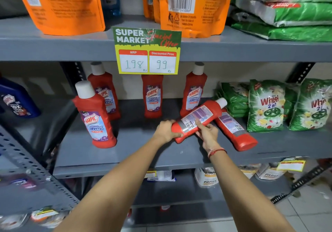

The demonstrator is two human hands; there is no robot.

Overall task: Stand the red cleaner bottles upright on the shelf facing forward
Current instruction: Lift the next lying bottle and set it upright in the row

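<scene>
Four red cleaner bottles already stand upright on the grey shelf (125, 152) with their front labels showing: the nearest bottle (96, 116) at the left front, another (105, 91) just behind it, a third (152, 95) under the yellow price card (147, 51), and a fourth (195, 89) toward the right. Two are left. One, the held bottle (197, 119), is tilted with its white cap up toward the right and its back label facing out; the left hand (166, 130) wraps closed around its base while the right hand (206, 132) pinches its side, fingers (199, 123) lying across the label. It looks to be partway through being lifted and turned, so I judge this step as in progress. The last bottle (235, 132) lies flat on the shelf just beside the held one, base toward the shelf edge, back label up, untouched, close to the green detergent bags (265, 105). By my count the job is about two thirds done.
</scene>
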